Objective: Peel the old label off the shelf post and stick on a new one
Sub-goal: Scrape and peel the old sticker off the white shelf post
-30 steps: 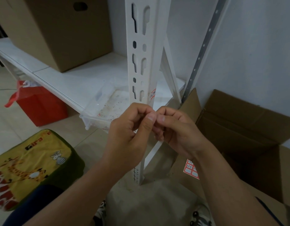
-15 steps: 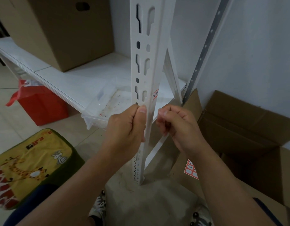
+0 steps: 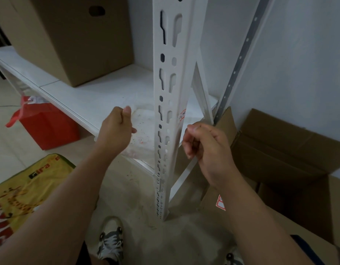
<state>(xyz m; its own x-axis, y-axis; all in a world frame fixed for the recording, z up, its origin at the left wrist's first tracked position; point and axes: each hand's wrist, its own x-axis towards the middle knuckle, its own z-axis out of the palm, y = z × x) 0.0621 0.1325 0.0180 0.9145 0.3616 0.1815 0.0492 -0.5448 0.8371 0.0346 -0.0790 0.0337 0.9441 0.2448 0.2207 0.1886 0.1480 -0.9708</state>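
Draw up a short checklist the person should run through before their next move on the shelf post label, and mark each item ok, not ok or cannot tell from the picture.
1. Label on the shelf post: one is stuck there, red and white. Whether old or new: cannot tell.
2. Left hand free: off the post, fingers curled; anything pinched: cannot tell.
3. Right hand free: beside the post, fingers curled; contents: cannot tell.
4. Spare labels in reach: a red and white label sheet lies on the cardboard box: ok.
5. View of the label: unobstructed by hands: ok.
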